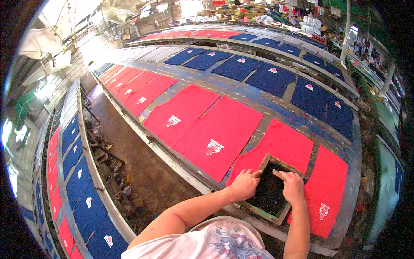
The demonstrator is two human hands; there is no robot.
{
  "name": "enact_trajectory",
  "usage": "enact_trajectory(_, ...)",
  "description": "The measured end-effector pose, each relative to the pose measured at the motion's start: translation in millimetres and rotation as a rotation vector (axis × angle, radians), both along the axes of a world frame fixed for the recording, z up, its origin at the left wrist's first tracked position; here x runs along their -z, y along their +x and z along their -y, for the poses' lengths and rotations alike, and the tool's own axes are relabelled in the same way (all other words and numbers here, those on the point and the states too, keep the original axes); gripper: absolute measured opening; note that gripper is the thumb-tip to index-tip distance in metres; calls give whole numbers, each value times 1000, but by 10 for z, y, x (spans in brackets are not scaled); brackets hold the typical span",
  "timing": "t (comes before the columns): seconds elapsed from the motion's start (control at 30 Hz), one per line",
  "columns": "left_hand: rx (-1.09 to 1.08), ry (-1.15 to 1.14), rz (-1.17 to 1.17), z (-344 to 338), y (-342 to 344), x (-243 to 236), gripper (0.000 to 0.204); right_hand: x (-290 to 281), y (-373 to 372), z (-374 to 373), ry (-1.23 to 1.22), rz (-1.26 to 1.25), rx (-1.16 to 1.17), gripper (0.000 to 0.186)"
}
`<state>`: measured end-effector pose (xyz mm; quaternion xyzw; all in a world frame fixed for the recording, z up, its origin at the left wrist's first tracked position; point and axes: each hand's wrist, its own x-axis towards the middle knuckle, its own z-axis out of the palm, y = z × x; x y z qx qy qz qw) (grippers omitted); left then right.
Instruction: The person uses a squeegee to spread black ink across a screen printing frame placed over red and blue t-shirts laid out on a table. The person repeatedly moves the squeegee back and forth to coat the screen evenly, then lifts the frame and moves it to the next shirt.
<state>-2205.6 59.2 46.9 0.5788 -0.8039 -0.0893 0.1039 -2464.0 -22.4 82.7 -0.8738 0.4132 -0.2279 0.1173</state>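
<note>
Head view, looking down on the person's work: a shallow wooden frame (261,211) sits on a long table (353,181), across the near part of a red fabric piece (288,140). The left hand (245,184) has its fingers bunched and clamped over the frame's left rim; the right hand (293,186) has its fingers closed around a wooden strip (279,175) above the dark inside.

By my reckoning this stretch is well along. The right-hand red piece (331,181) already carries a pale emblem near its close edge, and so do two big red pieces (226,123) to the left. The piece under the frame shows no emblem on the part I can see — it looks like the one left here, though what the frame covers I can't tell. Navy pieces (271,82) across the table bear emblems too.

As for containers, I make out just the frame — open on top, walled in wood, nearly black within. Whether that is ink or only mesh, I cannot tell.
</note>
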Motion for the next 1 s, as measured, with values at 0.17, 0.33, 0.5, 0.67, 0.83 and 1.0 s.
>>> enact_trajectory(0.17, -10, -19, 10, 5, -31, 51, 43, 108, 35, -628, -49, -80, -112, 40)
enact_trajectory(0.33, -26, -15, 3, 17, -49, 52, 42, 171, 92, -1243, -51, -88, -121, 39)
enact_trajectory(0.5, -27, -15, 23, 17, -69, 28, 42, 127, 78, -1464, 4, -86, -160, 49)
enact_trajectory(0.67, -33, -25, 3, 5, -71, 9, 43, 57, 68, -1497, 47, -65, -146, 56)
enact_trajectory(0.83, -12, -18, 15, 31, -44, 2, 44, 82, 47, -1561, 45, 48, -140, 50)
enact_trajectory(1.0, 31, -125, -28, -7, 45, 93, 46, 56, 22, -1619, 9, 176, 15, 41)
